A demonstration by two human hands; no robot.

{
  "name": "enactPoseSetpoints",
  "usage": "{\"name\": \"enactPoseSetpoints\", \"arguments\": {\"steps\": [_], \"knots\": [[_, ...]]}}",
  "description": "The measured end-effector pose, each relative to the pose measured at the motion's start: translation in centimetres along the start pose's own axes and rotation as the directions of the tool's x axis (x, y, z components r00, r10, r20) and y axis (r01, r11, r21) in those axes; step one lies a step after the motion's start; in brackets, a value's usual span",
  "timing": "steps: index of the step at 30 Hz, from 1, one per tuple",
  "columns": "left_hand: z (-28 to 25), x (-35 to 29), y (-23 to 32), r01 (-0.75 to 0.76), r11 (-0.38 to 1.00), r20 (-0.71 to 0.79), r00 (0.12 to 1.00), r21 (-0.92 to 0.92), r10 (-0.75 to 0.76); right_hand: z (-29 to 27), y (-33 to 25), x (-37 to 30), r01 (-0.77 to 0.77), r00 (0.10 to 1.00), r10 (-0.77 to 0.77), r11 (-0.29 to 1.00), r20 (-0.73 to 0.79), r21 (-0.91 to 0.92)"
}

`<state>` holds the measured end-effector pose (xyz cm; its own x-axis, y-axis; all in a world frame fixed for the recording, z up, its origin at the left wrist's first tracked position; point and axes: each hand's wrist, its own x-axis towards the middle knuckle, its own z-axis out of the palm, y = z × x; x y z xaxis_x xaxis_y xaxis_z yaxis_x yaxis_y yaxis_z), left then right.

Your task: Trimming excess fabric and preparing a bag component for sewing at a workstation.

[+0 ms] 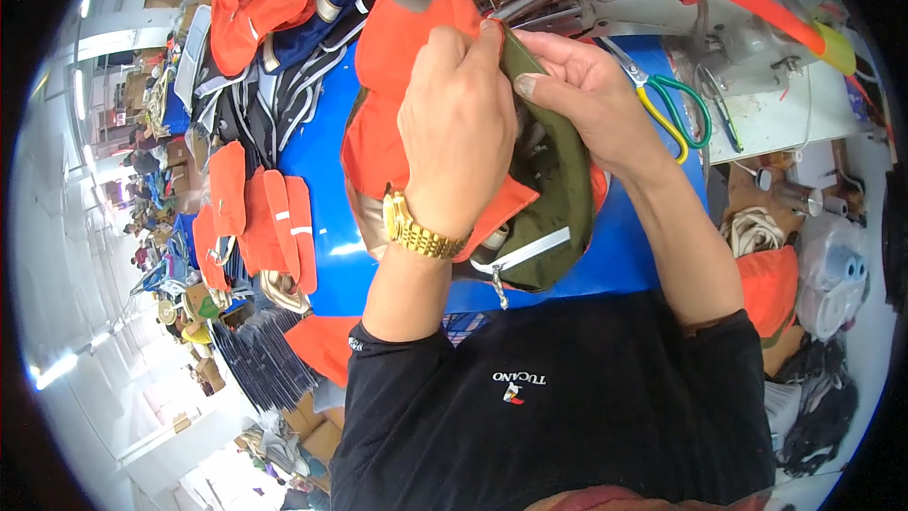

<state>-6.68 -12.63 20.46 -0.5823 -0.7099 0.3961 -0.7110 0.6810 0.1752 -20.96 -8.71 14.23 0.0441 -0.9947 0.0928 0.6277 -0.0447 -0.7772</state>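
An orange and olive-green fabric bag [558, 218], partly sewn, lies over the blue work surface in front of me. A white zipper [532, 249] with a hanging pull runs across its green side. My left hand [461, 123], with a gold watch at the wrist, pinches the upper edge where orange and green cloth meet. Close beside it, my right hand [582, 95] grips the green edge between thumb and fingers. Just beyond the hands is the sewing machine [530, 5]. The left fingertips are partly hidden behind the hand.
Green-and-yellow-handled scissors [676, 109] lie right of the bag, near thin snips [724, 114]. Orange pieces [270, 218] and black cloth with pale piping [265, 104] are heaped at the left. The blue surface [345, 279] ends close to my body. An orange tube [757, 14] crosses the upper right.
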Motion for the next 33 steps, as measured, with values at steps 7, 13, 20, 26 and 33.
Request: {"name": "enactPoseSetpoints", "arguments": {"steps": [7,13,20,26,33], "knots": [[0.4,-0.5,-0.5,-0.046,0.999,-0.072,0.996,-0.015,0.045,-1.7,-0.5,-1.9,-0.146,0.988,0.153,0.922,-0.009,-0.358],[0.8,-0.1,-0.8,-0.062,0.998,-0.105,0.993,0.004,0.062,-1.1,-0.7,-1.5,-0.117,0.993,0.122,0.942,-0.006,-0.316],[1.6,-1.3,-2.0,-0.107,0.984,-0.174,0.981,-0.145,0.081,-1.1,-1.0,-2.4,-0.135,0.99,0.143,0.921,-0.004,-0.365],[1.8,-1.0,-1.9,-0.101,0.98,-0.197,0.978,-0.169,0.067,-1.3,-0.4,-2.2,-0.127,0.991,0.133,0.926,-0.008,-0.356],[3.3,-1.2,-2.6,-0.123,0.982,-0.277,0.958,-0.141,0.08,-1.4,-0.2,-1.2,-0.107,0.994,0.103,0.909,-0.031,-0.402]]}}
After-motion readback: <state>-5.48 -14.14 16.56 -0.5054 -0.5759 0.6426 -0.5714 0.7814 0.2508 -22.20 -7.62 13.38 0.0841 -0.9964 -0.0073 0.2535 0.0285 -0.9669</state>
